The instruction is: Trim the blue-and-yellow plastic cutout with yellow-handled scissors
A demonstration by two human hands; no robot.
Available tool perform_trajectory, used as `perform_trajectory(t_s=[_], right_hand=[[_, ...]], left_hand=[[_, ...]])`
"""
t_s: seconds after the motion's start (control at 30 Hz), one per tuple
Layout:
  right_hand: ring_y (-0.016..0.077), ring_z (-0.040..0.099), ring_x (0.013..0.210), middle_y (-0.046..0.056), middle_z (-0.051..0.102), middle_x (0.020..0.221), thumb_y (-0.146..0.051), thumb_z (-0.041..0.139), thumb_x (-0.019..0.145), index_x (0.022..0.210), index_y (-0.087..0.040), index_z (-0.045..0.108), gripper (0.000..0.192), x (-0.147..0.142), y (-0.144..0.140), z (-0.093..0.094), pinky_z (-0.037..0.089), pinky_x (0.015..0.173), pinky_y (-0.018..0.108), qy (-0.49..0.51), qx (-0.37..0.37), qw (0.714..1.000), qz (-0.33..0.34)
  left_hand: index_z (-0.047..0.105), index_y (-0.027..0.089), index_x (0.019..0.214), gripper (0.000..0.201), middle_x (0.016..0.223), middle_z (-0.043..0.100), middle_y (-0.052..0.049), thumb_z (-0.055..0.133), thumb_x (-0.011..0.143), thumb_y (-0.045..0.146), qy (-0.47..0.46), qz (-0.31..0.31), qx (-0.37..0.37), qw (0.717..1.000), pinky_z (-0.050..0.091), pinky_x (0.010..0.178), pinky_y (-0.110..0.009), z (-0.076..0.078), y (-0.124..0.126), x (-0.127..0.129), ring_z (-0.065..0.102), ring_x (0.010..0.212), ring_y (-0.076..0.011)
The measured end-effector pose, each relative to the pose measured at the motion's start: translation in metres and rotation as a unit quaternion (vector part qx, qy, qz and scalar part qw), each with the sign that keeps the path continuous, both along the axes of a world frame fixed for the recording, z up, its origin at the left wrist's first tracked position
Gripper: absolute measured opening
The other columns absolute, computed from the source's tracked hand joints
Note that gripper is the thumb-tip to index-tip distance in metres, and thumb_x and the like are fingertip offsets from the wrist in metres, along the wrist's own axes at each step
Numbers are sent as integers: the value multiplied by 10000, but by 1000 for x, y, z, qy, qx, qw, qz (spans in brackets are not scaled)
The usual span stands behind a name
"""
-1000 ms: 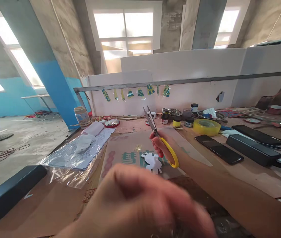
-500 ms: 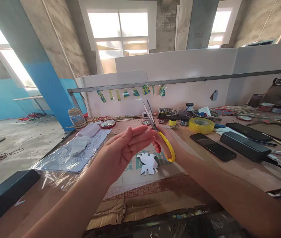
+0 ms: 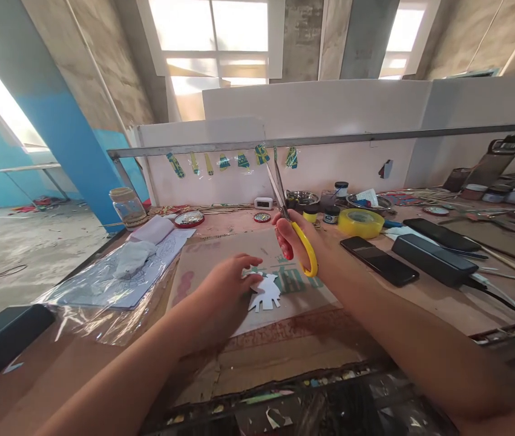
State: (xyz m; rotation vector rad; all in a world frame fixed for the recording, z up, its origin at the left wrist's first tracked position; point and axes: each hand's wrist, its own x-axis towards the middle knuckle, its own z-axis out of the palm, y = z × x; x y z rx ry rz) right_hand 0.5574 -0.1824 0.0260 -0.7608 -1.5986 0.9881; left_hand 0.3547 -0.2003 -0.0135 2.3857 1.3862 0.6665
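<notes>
My right hand (image 3: pixel 300 233) is closed round the scissors (image 3: pixel 305 248), which have yellow and red handles. Their narrow metal blades point up and away, a little apart at the tips. A white paper cutout (image 3: pixel 267 293) with a fringed, jagged outline lies on the cardboard sheet (image 3: pixel 207 257) below. At the cutout's left edge is my left hand (image 3: pixel 232 280), palm down, thumb and forefinger apart. The thumb tip overlaps the paper's edge; whether it presses on it I cannot tell.
To the right lie a roll of yellow tape (image 3: pixel 360 223), a phone (image 3: pixel 379 260) and a black power brick (image 3: pixel 434 259). Paint jars (image 3: pixel 331 214) stand behind. On the left are a glass jar (image 3: pixel 127 209) and plastic-covered drawings (image 3: pixel 121 284). Painted pieces (image 3: pixel 242 160) hang along the rail.
My left hand has left its place beside the scissors, turned over and dropped to the paper cutout. My right hand still holds the scissors upright. The view has shifted slightly.
</notes>
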Motion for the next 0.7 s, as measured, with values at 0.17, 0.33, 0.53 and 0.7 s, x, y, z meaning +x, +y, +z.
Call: perform_trajectory(t_s=[0.17, 0.33, 0.53, 0.7], right_hand=[[73, 369, 462, -61, 431, 645, -814, 581, 760, 900, -224, 504, 611, -1, -3, 1, 304, 414, 251, -65, -2, 998, -2], [100, 487, 597, -17, 548, 756, -606, 720, 766, 878, -217, 535, 444, -5, 0, -6, 397, 515, 249, -111, -9, 994, 21], [111, 498, 598, -6, 584, 734, -505, 688, 812, 897, -217, 582, 318, -1, 9, -14, 385, 522, 249, -143, 36, 989, -11], [112, 518, 615, -9, 574, 763, -510, 671, 792, 912, -218, 551, 338, -1, 16, -19, 419, 576, 254, -153, 30, 988, -9]], left_hand=[[559, 199, 1413, 801, 1353, 639, -163, 744, 765, 631, 107, -58, 11, 993, 415, 1091, -481, -19, -1, 4, 545, 1295, -362], [542, 185, 1425, 849, 1362, 606, -181, 728, 755, 673, 112, -54, 2, 992, 416, 1083, -506, -21, -2, 5, 533, 1285, -370], [456, 233, 1498, 751, 1553, 472, -138, 722, 838, 473, 93, -153, -53, 982, 362, 1172, -454, -5, -1, -20, 443, 1422, -310], [593, 242, 1384, 444, 1443, 608, -78, 502, 952, 199, 72, -176, 11, 982, 437, 1125, -401, -16, 12, -26, 574, 1313, -233]])
